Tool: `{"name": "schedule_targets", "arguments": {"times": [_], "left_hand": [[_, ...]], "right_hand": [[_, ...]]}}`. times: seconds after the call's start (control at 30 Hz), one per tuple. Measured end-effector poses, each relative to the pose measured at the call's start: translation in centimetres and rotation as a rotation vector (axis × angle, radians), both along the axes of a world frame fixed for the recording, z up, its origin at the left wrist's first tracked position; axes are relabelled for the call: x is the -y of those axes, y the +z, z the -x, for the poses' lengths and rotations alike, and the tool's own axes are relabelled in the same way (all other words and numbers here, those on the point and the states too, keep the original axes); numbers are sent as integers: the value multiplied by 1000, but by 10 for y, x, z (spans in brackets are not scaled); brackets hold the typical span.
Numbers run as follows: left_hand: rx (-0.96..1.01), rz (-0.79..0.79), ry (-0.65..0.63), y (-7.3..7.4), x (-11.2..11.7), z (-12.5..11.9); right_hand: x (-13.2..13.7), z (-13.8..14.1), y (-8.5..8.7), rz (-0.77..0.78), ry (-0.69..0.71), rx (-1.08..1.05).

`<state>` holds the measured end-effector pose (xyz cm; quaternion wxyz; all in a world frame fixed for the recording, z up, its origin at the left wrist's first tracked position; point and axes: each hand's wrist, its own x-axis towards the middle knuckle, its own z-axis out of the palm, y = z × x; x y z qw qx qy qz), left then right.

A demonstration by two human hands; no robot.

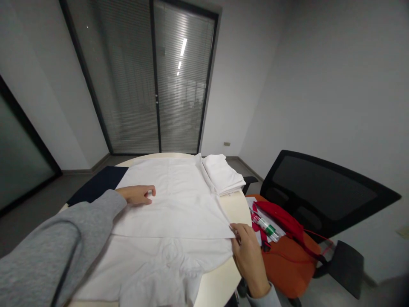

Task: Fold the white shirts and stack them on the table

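Observation:
A white garment (pixel 179 213) lies spread over a round table, its upper layer ending in a straight edge across the middle. Below that edge the cloth is wrinkled, with a rounded, collar-like bunch near its centre. My left hand (pixel 137 195) is over the left part of the garment, thumb and fingers bent but apart, with nothing between them. Whether it touches the cloth, I cannot tell. At the right end of the straight edge, my right hand (pixel 247 251) pinches the garment's corner between thumb and fingers.
Folded white cloth (pixel 222 174) sits at the table's far right. Dark navy cloth (pixel 99 183) lies at the left edge. To the right, an office chair (pixel 287 268) with an orange seat holds a red bag (pixel 281 217) and a clear plastic bottle (pixel 266 227). Glass doors stand behind.

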<state>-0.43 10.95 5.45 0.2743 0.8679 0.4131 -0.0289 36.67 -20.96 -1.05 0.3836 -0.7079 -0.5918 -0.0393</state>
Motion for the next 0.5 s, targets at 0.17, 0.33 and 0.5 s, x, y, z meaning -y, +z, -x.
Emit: {"name": "schedule_targets", "arguments": {"times": [0.17, 0.33, 0.5], "left_hand": [[-37, 165, -63, 8, 4, 2], [-46, 238, -64, 16, 16, 3], [-146, 236, -171, 27, 22, 4]], "right_hand": [[4, -2, 2, -14, -5, -32], [3, -1, 3, 6, -14, -3], [7, -1, -2, -27, -24, -3]]}}
